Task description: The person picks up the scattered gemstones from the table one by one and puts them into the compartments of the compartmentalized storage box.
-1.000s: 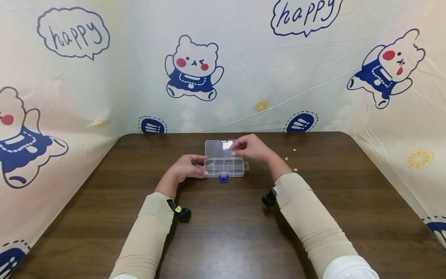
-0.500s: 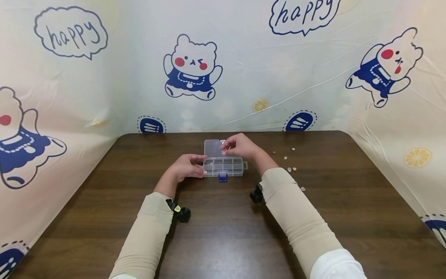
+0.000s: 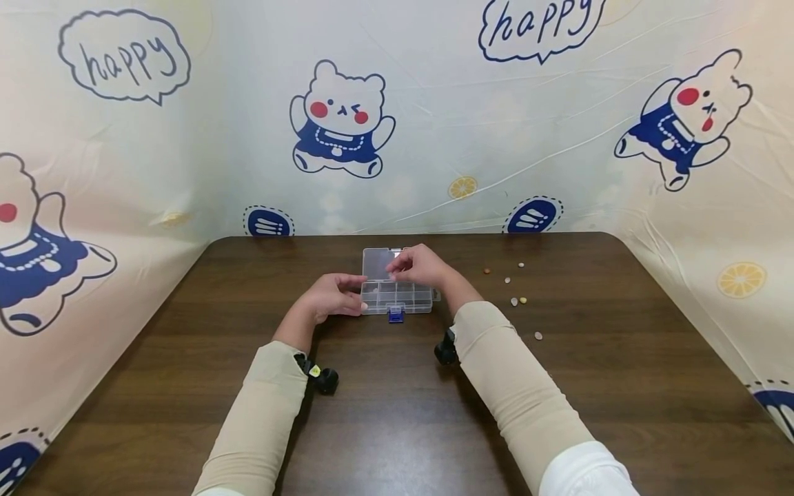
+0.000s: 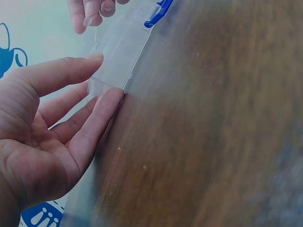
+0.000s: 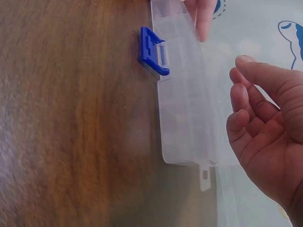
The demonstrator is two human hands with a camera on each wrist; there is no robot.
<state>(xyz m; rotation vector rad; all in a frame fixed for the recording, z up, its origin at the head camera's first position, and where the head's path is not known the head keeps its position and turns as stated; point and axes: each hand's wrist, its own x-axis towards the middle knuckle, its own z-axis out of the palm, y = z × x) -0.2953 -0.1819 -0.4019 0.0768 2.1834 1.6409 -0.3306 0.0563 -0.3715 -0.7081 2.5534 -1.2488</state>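
Note:
A clear plastic compartment box (image 3: 406,300) stands at the table's far middle, its lid (image 3: 375,262) flipped back and its blue latch (image 3: 395,315) facing the person. My left hand (image 3: 331,295) grips the left end, thumb and fingers on opposite sides of it; the left wrist view shows this hold closely. Over the back row of compartments, in front of the lid, is my right hand (image 3: 423,267). Its thumb and forefinger pinch a tiny pale pebble (image 3: 392,277), mostly hidden by the fingertips. In the right wrist view, the right hand's other fingers (image 5: 239,120) are curled.
Several small pebbles lie scattered on the brown table (image 3: 384,413) right of the box, among them an orange-brown pebble (image 3: 486,271), a yellow pebble (image 3: 524,300) and a whitish pebble (image 3: 538,335). A printed cloth (image 3: 422,124) hangs behind and at both sides.
My right hand has moved left and slightly nearer, from over the lid's right part to the compartments. More pebbles show where its arm was. The left hand stays on the box.

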